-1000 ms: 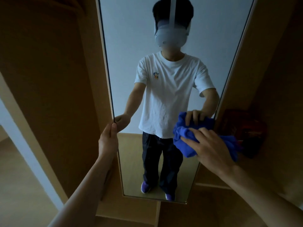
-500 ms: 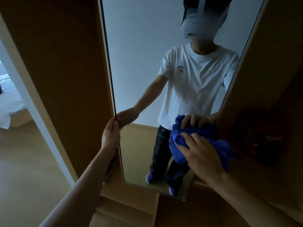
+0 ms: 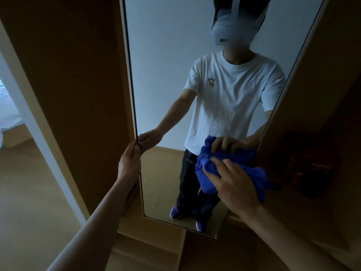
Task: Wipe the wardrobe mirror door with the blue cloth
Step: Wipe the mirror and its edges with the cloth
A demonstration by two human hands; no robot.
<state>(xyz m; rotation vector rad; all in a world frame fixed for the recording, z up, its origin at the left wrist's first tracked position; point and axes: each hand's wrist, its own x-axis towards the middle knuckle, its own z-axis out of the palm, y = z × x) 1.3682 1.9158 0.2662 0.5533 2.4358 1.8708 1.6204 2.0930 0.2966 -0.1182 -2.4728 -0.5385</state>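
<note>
The tall wardrobe mirror door (image 3: 166, 79) stands ahead, reflecting a person in a white T-shirt. My left hand (image 3: 130, 163) grips the mirror door's left edge at about waist height. My right hand (image 3: 234, 182) presses a bunched blue cloth (image 3: 252, 173) against the glass near the mirror's lower right side. The cloth's reflection shows just above it, and part of the cloth hangs past the mirror's right edge.
Brown wooden wardrobe panels (image 3: 74, 75) flank the mirror on both sides. A dark reddish object (image 3: 312, 165) sits in the shadowed compartment at the right. At far left a white door frame (image 3: 39, 130) opens onto a wooden floor (image 3: 29, 202).
The view has swung to the left, so the mirror and reflection sit further right. The right hand with the cloth has slid slightly down-left on the glass. The left hand keeps its hold on the edge.
</note>
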